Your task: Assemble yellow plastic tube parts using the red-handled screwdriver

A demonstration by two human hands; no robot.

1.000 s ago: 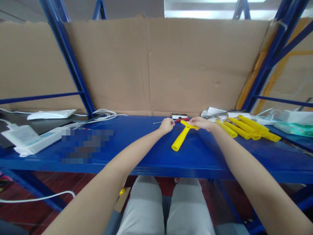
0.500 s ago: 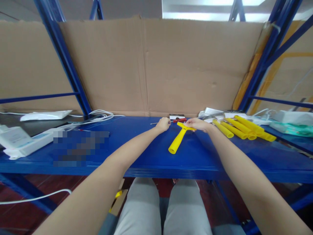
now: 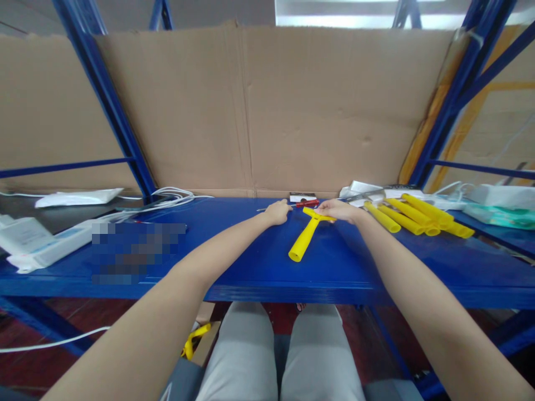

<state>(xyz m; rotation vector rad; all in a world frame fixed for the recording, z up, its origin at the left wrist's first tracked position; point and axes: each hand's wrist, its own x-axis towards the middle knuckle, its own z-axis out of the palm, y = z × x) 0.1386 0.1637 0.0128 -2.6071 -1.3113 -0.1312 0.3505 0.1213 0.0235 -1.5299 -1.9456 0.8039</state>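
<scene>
A yellow T-shaped plastic handle (image 3: 304,240) lies tilted over the blue tabletop, its round open end toward me. My right hand (image 3: 336,210) is closed on its crosspiece at the far right side, thumb and fingers pinching it. To the left of the handle, my left hand (image 3: 278,213) rests near the tabletop with its fingers curled shut. What those fingers hold, if anything, is hidden. Just behind both hands lies a screwdriver with a red grip (image 3: 308,204), its metal shaft passing behind my left hand.
Several yellow tubular handles (image 3: 412,216) are piled at the right. A small box (image 3: 302,197) stands at the cardboard back wall (image 3: 317,111). A white power strip (image 3: 62,244) and coiled cables (image 3: 173,196) occupy the left. Below the blue shelf edge (image 3: 292,292), a carton (image 3: 207,342) contains yellow parts.
My view has shifted slightly, and more of the yellow parts in the carton below shows. My left forearm has moved a little left; both hands and the T-shaped handle stay almost in place.
</scene>
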